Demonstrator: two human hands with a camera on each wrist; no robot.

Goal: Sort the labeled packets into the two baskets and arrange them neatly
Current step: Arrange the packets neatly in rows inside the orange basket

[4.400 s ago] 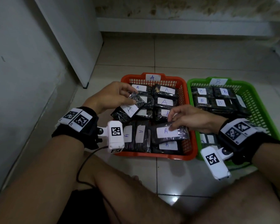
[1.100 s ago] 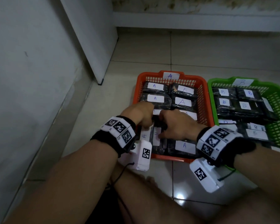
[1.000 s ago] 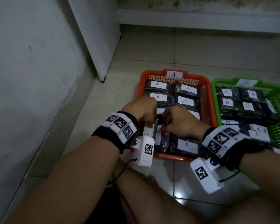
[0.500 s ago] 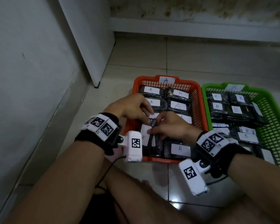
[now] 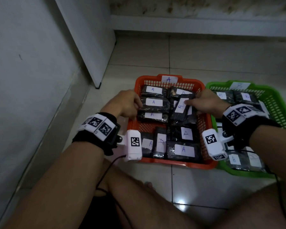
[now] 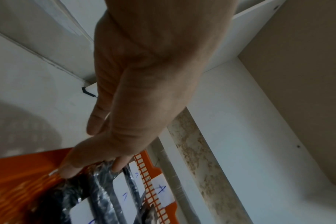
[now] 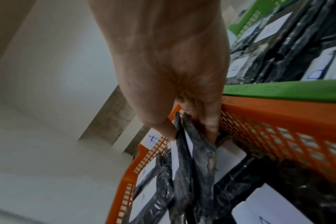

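Observation:
The orange basket (image 5: 172,162) marked A holds several black packets with white A labels. My right hand (image 5: 188,102) pinches one A packet (image 5: 180,111) between thumb and fingers and holds it tilted over the far right column. In the right wrist view my right hand (image 7: 192,131) grips that packet (image 7: 197,159) on edge beside the orange basket's (image 7: 278,109) wall. My left hand (image 5: 137,106) reaches over the left rim. Its fingertips (image 6: 119,165) press on the left ends of the stacked A packets (image 5: 153,102). The green basket (image 5: 254,175) marked B holds B packets (image 5: 246,96).
A white wall runs along the left and a white panel's corner (image 5: 98,85) meets the floor behind the orange basket. My bare legs (image 5: 139,204) lie on the tiled floor in front of the baskets. A black cable (image 5: 106,172) trails from the left wrist camera.
My right hand has lifted an A packet from the near left of the orange basket and carried it to the far right column. My left hand has moved to the far left stack's ends.

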